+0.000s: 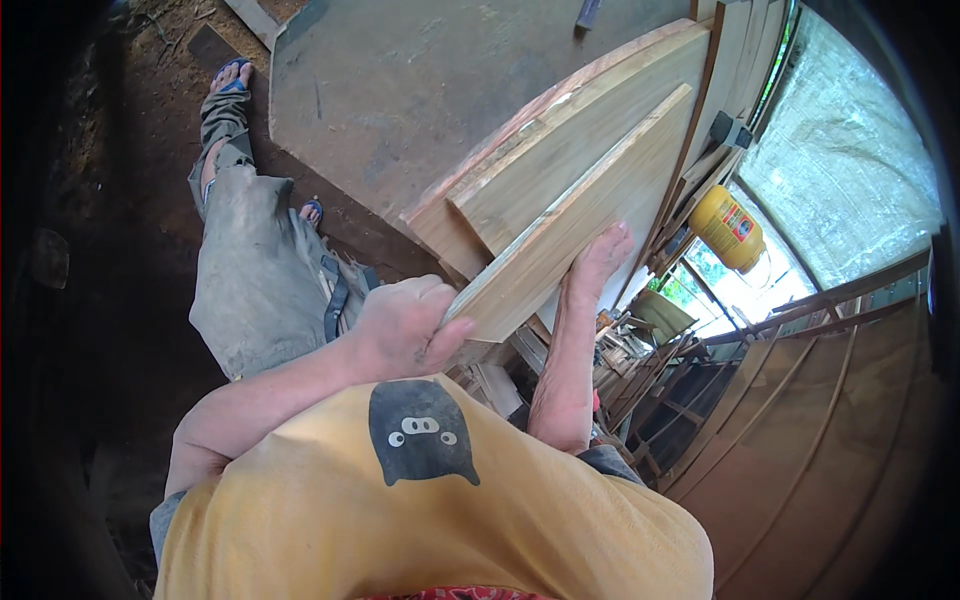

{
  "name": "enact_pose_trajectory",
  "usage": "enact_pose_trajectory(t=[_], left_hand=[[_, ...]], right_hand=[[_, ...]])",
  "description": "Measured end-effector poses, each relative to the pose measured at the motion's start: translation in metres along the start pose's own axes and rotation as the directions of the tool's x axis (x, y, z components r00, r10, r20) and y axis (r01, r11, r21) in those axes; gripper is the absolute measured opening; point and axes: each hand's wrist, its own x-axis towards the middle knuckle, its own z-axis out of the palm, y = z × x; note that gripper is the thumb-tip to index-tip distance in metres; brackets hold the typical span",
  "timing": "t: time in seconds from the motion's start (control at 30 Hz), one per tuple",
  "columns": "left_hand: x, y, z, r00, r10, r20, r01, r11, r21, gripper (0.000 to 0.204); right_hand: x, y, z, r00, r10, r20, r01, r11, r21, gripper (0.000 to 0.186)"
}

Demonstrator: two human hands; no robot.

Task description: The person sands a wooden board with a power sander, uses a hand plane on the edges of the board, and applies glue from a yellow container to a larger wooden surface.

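1. Left hand (405, 325): closed around the near end of the top plank (575, 215), fingers curled over its upper face and thumb pressed against its end grain.
2. Right hand (597, 262): open and flat, fingers extended, palm laid against the right-hand long edge of the top plank, about a third of the way along from the near end.
3. Top plank: pale, straight-grained wood, held on edge at a tilt. It runs from the left hand away toward the far right corner of the workbench (400, 90).
4. Second plank (590, 130): the same pale wood, lying directly under and to the left of the top plank, in contact with it along its length.
5. Bottom board (445, 215): reddish along its edge, carrying the second plank. Its near corner overhangs the near edge of the workbench.
6. Workbench: a grey, stained flat surface. The stack occupies its right side.
7. Yellow jug (728, 228): plastic, with a label, located beyond the right edge of the workbench, well apart from both hands.
8. Wooden frames (700, 400): stacked slats and rails below the right forearm, off the workbench.
9. Sandalled foot (230, 78): on the dirt floor beside the left edge of the workbench.
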Motion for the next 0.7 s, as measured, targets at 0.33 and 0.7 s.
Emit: enact_pose_trajectory(t=[0.33,0.7], left_hand=[[0.009,0.000,0.040,0.993,-0.043,0.106,0.044,0.999,-0.006,0.030],[0.003,-0.007,0.055,0.985,-0.029,0.171,0.032,0.999,-0.019,0.036]], right_hand=[[0.019,0.041,-0.010,0.993,0.082,0.087,-0.098,0.977,0.190,0.056],[0.014,0.055,-0.013,0.997,0.066,0.029,-0.070,0.986,0.153,0.048]])
